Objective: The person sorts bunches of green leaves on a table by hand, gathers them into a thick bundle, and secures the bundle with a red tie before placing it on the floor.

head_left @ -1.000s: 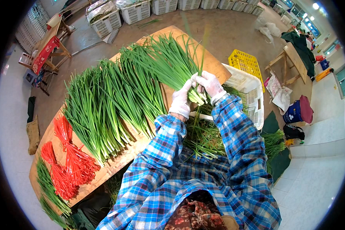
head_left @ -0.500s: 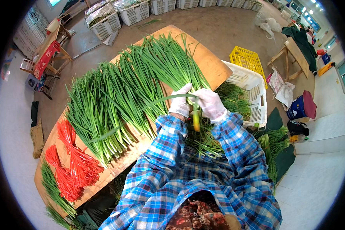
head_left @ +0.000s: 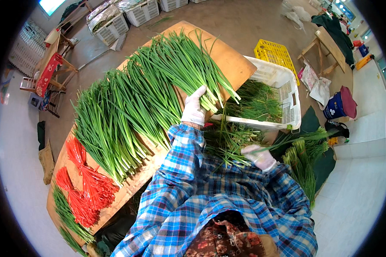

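Note:
Green chives (head_left: 124, 98) lie in a row of bunches across the wooden table (head_left: 233, 55), pale stem ends toward me. My left hand (head_left: 194, 108), in a white glove, is closed round the stems of the rightmost bunch (head_left: 180, 64), at the table's near right edge. My right hand (head_left: 260, 158), also gloved, is off the table near my body, above loose chives (head_left: 227, 143). Its fingers are closed on a long chive leaf (head_left: 296, 139), which trails to the right and is smeared by motion.
Red plastic strips (head_left: 90, 184) lie bundled at the table's left. A white crate (head_left: 292, 100) with chives stands right of the table, a yellow crate (head_left: 276, 55) behind it. More chives (head_left: 302, 158) lie at right on dark green cloth. A blue bucket (head_left: 333, 109) stands farther right.
My right hand has moved down and to the right, away from the bunch, with the leaf. My left hand has shifted slightly left, staying at the stems. The view has tilted a little.

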